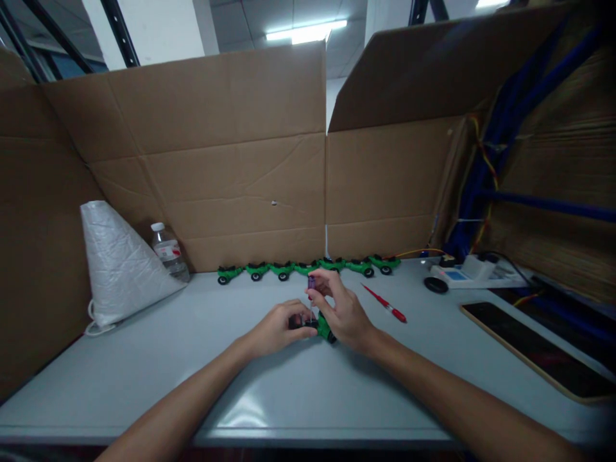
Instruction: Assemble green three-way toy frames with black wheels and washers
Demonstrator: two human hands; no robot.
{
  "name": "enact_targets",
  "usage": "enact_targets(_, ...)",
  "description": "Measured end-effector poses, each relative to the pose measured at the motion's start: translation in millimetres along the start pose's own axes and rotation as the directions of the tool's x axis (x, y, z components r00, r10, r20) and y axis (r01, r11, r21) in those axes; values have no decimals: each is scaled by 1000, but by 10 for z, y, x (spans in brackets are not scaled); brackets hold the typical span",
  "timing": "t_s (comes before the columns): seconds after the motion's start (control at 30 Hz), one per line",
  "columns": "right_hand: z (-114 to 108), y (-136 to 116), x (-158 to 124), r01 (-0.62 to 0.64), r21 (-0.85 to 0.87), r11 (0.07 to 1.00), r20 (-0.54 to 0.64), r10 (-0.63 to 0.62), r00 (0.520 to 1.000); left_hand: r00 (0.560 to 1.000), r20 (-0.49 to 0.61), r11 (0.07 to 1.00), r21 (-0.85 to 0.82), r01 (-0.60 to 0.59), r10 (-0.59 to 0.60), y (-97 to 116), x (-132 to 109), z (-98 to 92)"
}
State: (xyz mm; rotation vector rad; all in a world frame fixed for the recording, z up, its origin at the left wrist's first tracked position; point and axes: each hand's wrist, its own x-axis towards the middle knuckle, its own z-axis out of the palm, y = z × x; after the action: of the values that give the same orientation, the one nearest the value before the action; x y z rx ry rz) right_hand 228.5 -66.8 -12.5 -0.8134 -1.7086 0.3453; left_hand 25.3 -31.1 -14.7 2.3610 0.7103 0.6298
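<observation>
Grip of the right hand (345,314) pinched the purple handle of a screwdriver (312,283) between thumb and fingertips, with the shaft near vertical. This alignment presumably kept the tip square to the work; the tip met the dark part of a green toy vehicle (325,327), although exact contact could not be confirmed. Grip of the left hand (275,326) closed thumb and fingers about the other end of the toy vehicle, apparently to brace it against turning. The toy vehicle was located low over the worktop (149,378), in front of the person, between both hands.

Both forearms angled inward from the near edge, elbows apart; the right wrist sat behind the raised fingers, the left hand lay lower.

Beyond the hands, similar green vehicles (282,269) stood in a row along the cardboard (216,173), likely parked there to free the working area. A red tool (385,304) lay right of the hands, within easy reach. A phone (539,350) lay farther right.
</observation>
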Motion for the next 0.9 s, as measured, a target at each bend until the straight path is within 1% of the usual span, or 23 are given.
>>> enact_targets(0.1, -20, -16, 4, 16, -23, 1000, -3, -16, 1000, 1000, -12, 1000, -3, 2, -2, 6, -4, 9)
enact_targets(0.23, -42, -50, 29, 44, -73, 996, -32, -46, 998, 1000, 9, 1000, -12, -8, 8, 31, -9, 12)
enact_targets(0.33, -38, -63, 36, 50, -76, 996, -17, -52, 999, 1000, 2, 1000, -9, 0, 0, 28, -11, 20)
enact_targets(0.47, -34, -76, 30, 36, -35, 999, 9, -35, 999, 1000, -29, 1000, -9, -4, 4, 5, -11, 48)
enact_targets(0.67, -23, -124, 43, 11, -25, 1000, 27, -10, 1000, 1000, -6, 1000, -3, -8, 8, -11, -17, 72)
enact_targets(0.8, -4, -138, 75, -55, 71, 996, 7, 55, 998, 1000, -10, 1000, 3, -22, 22, -25, -21, 78)
enact_targets(0.9, -1, -143, 96, -80, 120, 989, 22, 78, 997, 1000, -13, 1000, 2, -25, 25, -12, -19, 76)
